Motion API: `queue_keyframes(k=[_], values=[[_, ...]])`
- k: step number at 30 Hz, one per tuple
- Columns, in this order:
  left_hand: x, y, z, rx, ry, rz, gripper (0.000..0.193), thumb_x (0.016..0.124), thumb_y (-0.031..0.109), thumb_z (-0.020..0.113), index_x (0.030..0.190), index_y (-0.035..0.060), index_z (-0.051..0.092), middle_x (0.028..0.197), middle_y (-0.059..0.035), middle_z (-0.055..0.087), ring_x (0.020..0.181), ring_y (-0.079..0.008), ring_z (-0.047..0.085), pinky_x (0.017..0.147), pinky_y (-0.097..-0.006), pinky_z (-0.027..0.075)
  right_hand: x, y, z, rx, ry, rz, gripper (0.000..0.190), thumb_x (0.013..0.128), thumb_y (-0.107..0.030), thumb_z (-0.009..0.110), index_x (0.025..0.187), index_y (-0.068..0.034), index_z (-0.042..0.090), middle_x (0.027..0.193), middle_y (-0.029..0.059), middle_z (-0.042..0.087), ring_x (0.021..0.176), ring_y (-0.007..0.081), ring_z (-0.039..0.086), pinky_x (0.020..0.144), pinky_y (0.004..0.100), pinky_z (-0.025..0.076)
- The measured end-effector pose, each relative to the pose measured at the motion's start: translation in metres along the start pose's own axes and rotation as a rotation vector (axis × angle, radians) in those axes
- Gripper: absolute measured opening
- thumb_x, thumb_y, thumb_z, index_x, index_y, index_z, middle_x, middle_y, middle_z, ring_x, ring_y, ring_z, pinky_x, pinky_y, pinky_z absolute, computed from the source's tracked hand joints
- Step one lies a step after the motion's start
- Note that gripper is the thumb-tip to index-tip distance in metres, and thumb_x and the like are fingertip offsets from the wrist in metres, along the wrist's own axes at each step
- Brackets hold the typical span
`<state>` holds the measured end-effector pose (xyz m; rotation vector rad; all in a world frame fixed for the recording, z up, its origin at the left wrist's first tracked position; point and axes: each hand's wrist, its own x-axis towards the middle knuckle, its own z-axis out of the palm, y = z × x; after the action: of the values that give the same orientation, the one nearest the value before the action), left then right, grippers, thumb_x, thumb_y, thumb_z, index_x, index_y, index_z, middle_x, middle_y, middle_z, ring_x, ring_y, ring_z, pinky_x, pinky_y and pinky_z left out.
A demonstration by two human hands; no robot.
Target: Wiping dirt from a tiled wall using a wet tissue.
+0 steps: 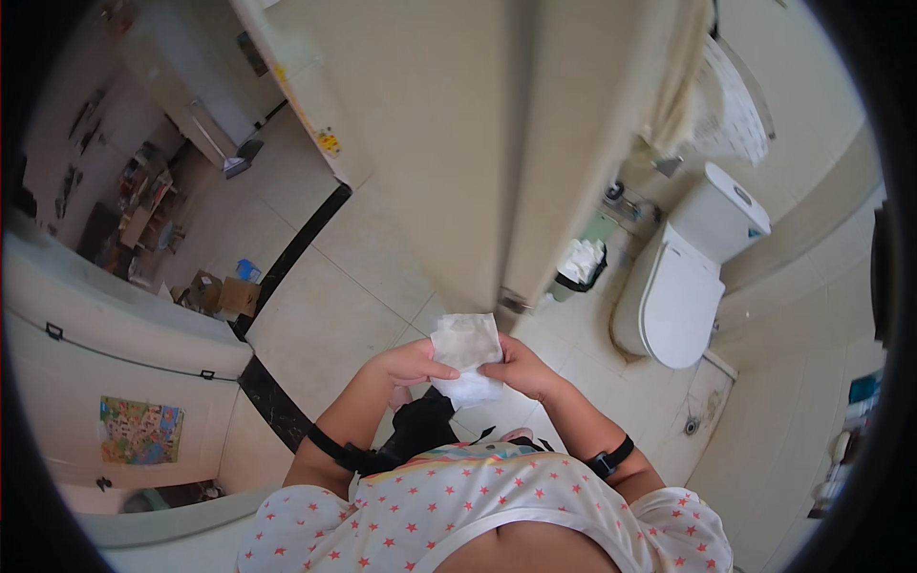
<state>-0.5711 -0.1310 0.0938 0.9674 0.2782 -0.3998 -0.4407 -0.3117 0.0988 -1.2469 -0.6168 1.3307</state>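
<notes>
Between my two hands, in front of my body, is a folded white tissue or cloth point(467, 347); its upper part looks greyish and damp, its lower part whiter. My left hand point(421, 362) grips its left edge, with the thumb lying across the front. On the right edge, my right hand point(517, 367) pinches it between thumb and fingers. The fingers behind the sheet are hidden. Just beyond it stands the edge of a beige door or door frame with a metal latch plate point(514, 301).
To the right is a bathroom with a white toilet point(682, 304) and a waste bin with a black liner point(582, 265). Cardboard boxes point(236, 295) lie beside a black threshold point(304, 247) on the left. A broom point(235, 166) stands farther off.
</notes>
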Motion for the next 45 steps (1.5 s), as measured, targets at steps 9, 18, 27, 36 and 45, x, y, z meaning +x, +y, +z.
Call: queue_keyframes(k=[9, 18, 27, 36, 45], values=[[-0.100, 0.101, -0.133, 0.072, 0.120, 0.110, 0.055, 0.078, -0.008, 0.058, 0.129, 0.0056, 0.044, 0.125, -0.0052, 0.051, 0.116, -0.0184, 0.049, 0.098, -0.0344, 0.039, 0.160, -0.064, 0.117, -0.099, 0.053, -0.087, 0.046, 0.078, -0.001, 0.058, 0.122, -0.001, 0.047, 0.110, 0.0052, 0.058, 0.099, 0.0122, 0.055, 0.086, 0.0288, 0.045], [-0.050, 0.211, -0.191, 0.249, 0.123, 0.159, 0.040, 0.080, -0.001, 0.060, 0.119, 0.0014, 0.051, 0.108, -0.0055, 0.061, 0.094, -0.0141, 0.060, 0.082, -0.0291, 0.048, 0.229, -0.117, 0.110, -0.017, 0.520, -0.221, 0.035, 0.079, -0.003, 0.059, 0.114, -0.001, 0.055, 0.101, 0.0035, 0.062, 0.089, 0.0100, 0.058, 0.080, 0.0257, 0.046], [0.030, 0.239, -0.230, 0.250, 0.064, -0.010, 0.036, 0.082, 0.005, 0.062, 0.116, 0.0018, 0.054, 0.106, -0.0043, 0.062, 0.092, -0.0119, 0.060, 0.079, -0.0276, 0.048, 0.276, -0.107, 0.057, 0.174, 0.675, -0.152, 0.032, 0.080, -0.004, 0.058, 0.112, -0.001, 0.055, 0.100, 0.0052, 0.062, 0.088, 0.0118, 0.058, 0.079, 0.0263, 0.046], [0.096, 0.292, -0.263, 0.256, -0.120, -0.094, 0.039, 0.080, 0.000, 0.060, 0.118, -0.0006, 0.052, 0.110, -0.0057, 0.060, 0.097, -0.0138, 0.058, 0.087, -0.0299, 0.046, 0.327, -0.115, 0.028, 0.317, 0.892, -0.237, 0.034, 0.080, 0.000, 0.055, 0.114, 0.001, 0.054, 0.102, 0.0072, 0.061, 0.089, 0.0132, 0.058, 0.080, 0.0269, 0.046], [0.166, 0.364, -0.340, 0.321, -0.253, -0.322, 0.040, 0.079, -0.003, 0.057, 0.118, -0.0006, 0.051, 0.111, -0.0070, 0.060, 0.099, -0.0163, 0.058, 0.088, -0.0311, 0.046, 0.434, -0.129, 0.019, 0.397, 1.181, -0.279, 0.031, 0.081, -0.001, 0.057, 0.112, 0.002, 0.053, 0.101, 0.0076, 0.062, 0.087, 0.0133, 0.060, 0.079, 0.0267, 0.047]])
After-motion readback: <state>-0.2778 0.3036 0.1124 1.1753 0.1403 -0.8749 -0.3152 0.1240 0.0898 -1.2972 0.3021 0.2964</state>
